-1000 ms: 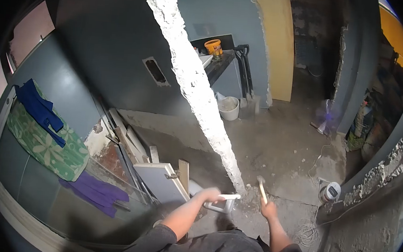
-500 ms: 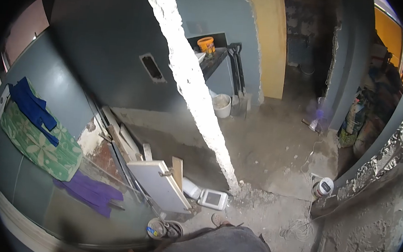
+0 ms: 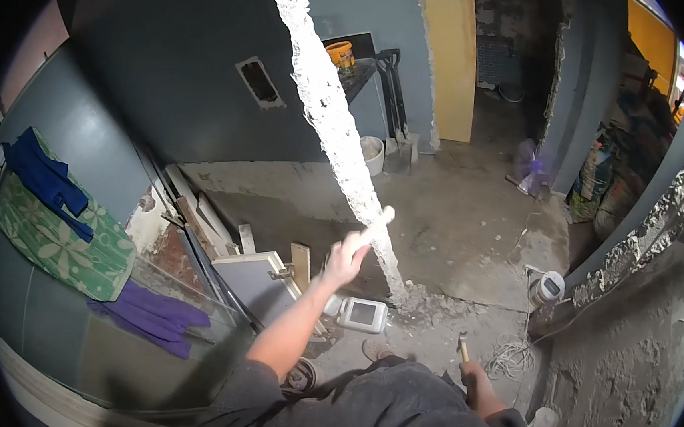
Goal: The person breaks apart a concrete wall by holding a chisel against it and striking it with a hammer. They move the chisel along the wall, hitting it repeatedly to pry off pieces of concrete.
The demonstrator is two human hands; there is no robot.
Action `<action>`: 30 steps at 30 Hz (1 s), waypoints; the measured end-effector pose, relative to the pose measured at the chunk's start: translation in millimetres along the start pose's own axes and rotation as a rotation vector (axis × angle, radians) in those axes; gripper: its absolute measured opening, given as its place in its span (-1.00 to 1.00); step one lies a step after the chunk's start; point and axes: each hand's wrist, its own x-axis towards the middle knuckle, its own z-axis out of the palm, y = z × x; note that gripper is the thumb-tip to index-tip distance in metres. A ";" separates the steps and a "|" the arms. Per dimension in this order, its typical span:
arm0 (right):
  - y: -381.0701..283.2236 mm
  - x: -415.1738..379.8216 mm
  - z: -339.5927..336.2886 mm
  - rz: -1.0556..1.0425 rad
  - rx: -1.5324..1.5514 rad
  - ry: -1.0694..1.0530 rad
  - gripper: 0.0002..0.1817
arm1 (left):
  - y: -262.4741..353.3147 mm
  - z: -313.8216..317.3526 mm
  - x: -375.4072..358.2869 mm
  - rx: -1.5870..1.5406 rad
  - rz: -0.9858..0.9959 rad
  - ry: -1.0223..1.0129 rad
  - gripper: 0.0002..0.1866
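Note:
My left hand (image 3: 344, 260) is raised in front of the rough, bright white wall edge (image 3: 327, 100), closed around a pale stick-like tool (image 3: 376, 226). That tool points up and to the right, overlapping the wall edge in this view; glare washes out its detail. Low on the right, my right hand (image 3: 474, 376) is wrapped round the wooden handle of a hammer (image 3: 463, 347), head upward. Beneath my left arm lies a white and grey work light (image 3: 363, 316) on the floor, near the foot of the wall edge.
White boards (image 3: 252, 287) and long bars lean at the left wall. A coil of cable (image 3: 511, 357) and a white round container (image 3: 546, 289) are on the right. Rubble (image 3: 431, 303) crosses the floor; shovels (image 3: 391, 97) stand behind a white bucket (image 3: 372, 153).
Both hands have come into view, the left holding the pale stick-like tool and the right holding the hammer. The view has shifted slightly, with the room sitting a little higher in it.

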 end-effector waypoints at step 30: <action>133.5 -22.3 -17.6 0.067 -0.192 0.052 -0.54 | -38.1 79.9 20.2 0.051 -0.421 -0.407 -0.49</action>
